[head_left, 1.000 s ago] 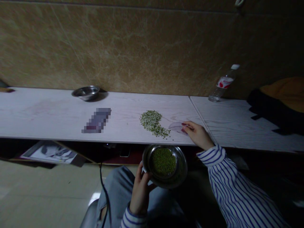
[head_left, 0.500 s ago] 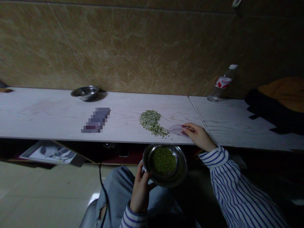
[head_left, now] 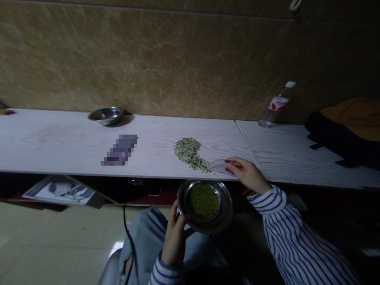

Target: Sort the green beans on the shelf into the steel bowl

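Observation:
My left hand (head_left: 175, 235) is closed on the rim of a steel bowl (head_left: 227, 217), which it holds below the table's front edge and over my lap. Green mung beans (head_left: 204, 200) cover the bowl's bottom. Between the thumb and fingers of my right hand (head_left: 247, 172) is a clear plastic protractor (head_left: 218, 165), low at the tabletop. Its left end is at the tail of a pile of mixed green beans and white grains (head_left: 187, 151). A few loose beans lie near that tail, close to the table edge.
A second steel bowl (head_left: 107, 116) stands at the back left, behind a pixelated flat object (head_left: 120, 150). A water bottle (head_left: 276, 105) is by the wall, with a dark and orange cloth item (head_left: 350, 130) at the right. Under the white tabletop (head_left: 154, 136) are open shelves.
My right hand and the protractor have shifted very slightly left and down. The bowl and the pile look almost the same.

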Action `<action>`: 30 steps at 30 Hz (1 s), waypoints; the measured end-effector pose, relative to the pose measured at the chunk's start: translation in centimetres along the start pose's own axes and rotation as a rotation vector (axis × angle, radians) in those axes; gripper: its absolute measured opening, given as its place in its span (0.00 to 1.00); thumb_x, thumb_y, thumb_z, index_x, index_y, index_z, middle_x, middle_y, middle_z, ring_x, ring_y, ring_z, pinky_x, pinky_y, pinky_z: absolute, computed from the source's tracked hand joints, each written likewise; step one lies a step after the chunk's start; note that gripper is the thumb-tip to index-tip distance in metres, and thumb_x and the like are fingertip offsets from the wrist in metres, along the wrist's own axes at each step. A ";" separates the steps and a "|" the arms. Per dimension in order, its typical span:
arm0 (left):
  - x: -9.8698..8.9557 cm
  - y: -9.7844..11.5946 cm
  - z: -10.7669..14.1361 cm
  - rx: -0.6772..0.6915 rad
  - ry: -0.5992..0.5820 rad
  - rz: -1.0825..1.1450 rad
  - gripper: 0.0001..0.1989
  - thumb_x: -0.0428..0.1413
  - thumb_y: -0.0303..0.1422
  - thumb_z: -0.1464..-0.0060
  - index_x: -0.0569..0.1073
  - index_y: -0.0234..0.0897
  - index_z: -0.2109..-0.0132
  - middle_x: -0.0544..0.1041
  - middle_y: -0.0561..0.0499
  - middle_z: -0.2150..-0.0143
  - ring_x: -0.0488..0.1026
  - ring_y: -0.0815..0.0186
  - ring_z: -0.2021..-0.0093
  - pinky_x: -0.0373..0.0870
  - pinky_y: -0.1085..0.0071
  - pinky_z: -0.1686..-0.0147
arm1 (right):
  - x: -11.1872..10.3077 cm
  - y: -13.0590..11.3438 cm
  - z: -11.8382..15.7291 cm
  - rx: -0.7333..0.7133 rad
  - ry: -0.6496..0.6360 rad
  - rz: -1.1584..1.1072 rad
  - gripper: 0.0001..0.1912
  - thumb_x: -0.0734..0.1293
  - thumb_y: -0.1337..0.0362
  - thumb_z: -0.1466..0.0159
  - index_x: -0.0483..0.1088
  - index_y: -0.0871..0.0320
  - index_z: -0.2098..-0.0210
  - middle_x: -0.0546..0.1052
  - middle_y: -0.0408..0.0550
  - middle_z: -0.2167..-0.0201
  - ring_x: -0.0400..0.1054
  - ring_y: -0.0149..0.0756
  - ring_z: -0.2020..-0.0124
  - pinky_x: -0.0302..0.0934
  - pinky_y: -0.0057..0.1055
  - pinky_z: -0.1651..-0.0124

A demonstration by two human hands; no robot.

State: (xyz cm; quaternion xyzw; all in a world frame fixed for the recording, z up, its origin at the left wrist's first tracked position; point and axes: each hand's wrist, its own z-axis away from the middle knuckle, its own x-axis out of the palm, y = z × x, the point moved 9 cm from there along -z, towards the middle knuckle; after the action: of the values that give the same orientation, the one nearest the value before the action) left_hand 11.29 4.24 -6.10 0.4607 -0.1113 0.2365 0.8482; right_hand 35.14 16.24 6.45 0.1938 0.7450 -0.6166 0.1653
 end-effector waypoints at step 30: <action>0.3 -0.3 -0.2 0.019 -0.056 0.002 0.27 0.55 0.34 0.53 0.62 0.47 0.44 0.68 0.47 0.50 0.66 0.62 0.55 0.70 0.64 0.64 | 0.2 1.0 1.4 0.051 -0.002 0.029 0.13 0.64 0.58 0.41 0.70 0.57 0.59 0.78 0.48 0.68 0.74 0.37 0.65 0.67 0.34 0.60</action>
State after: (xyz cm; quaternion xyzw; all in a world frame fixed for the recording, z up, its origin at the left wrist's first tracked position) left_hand 11.71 4.36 -6.34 0.4750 -0.1331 0.2257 0.8401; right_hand 35.44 15.01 5.27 0.2084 0.7258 -0.6331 0.1700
